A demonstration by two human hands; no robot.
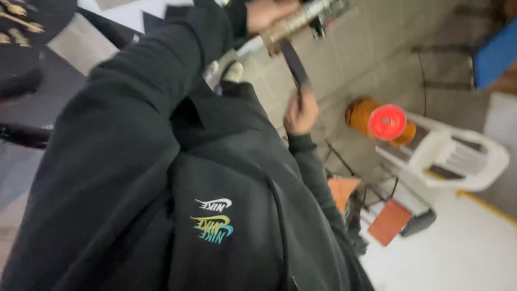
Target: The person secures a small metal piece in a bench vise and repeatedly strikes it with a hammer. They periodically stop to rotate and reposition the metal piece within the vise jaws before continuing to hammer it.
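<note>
Raised above a black hooded top, the left hand is closed round a brass-and-silver metal tool at the top edge of the view. A flat black strip hangs down from the tool. The right hand holds the strip's lower end, fingers curled in on it. The view is blurred, so the exact grip cannot be told.

The biggest risk appears to be the tool itself. It is held high over hard tiles with nothing beneath to catch it, so a loosened left grip would likely drop it. A sharp pull from the right hand could also jerk the strip free of the tool, or draw the strip's edge through the fingers. Whether that edge is sharp cannot be told. The loose left sleeve hangs close to the work and could snag.

Nothing carries the tool or strip; both are in the air over a grey tiled floor, which gives way to paler floor along a yellow line at the lower right. A white plastic chair sits near the view's right edge. Just beside it is an orange drum with a red lid, and flat orange pieces lie below. A dark cloth with gold stitching fills the top left corner, and a blue panel the top right.
</note>
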